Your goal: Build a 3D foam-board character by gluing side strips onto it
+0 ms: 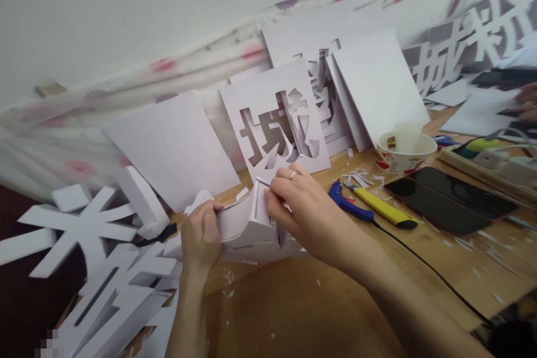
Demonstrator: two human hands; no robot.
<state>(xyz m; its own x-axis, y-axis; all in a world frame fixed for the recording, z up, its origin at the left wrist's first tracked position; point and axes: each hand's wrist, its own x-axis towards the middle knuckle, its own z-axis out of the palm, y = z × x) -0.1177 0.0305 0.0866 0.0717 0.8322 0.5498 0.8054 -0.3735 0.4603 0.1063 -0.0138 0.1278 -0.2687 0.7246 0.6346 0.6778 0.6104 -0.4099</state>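
Between my hands is a white three-dimensional foam-board character [237, 222], held just above the wooden table. My left hand [202, 232] is closed on its left end, the thumb along the upper edge. The fingers of my right hand [297, 201], with a ring on one, pinch the upper right part, where a narrow walled section stands up. My right fingers cover some of that section. Right behind the piece leans a white board [272, 81] with a character cut out of it. A blue glue gun [350, 201] and a yellow utility knife [381, 205] lie right of my right hand.
Finished white characters [90, 224] crowd the left side. White boards [172, 148] lean against the curtained wall. At right are a paper cup [405, 154], two phones [438, 201] and a power strip [490, 162]. Another person's hand [527, 102] shows at the right edge. Scraps litter the table.
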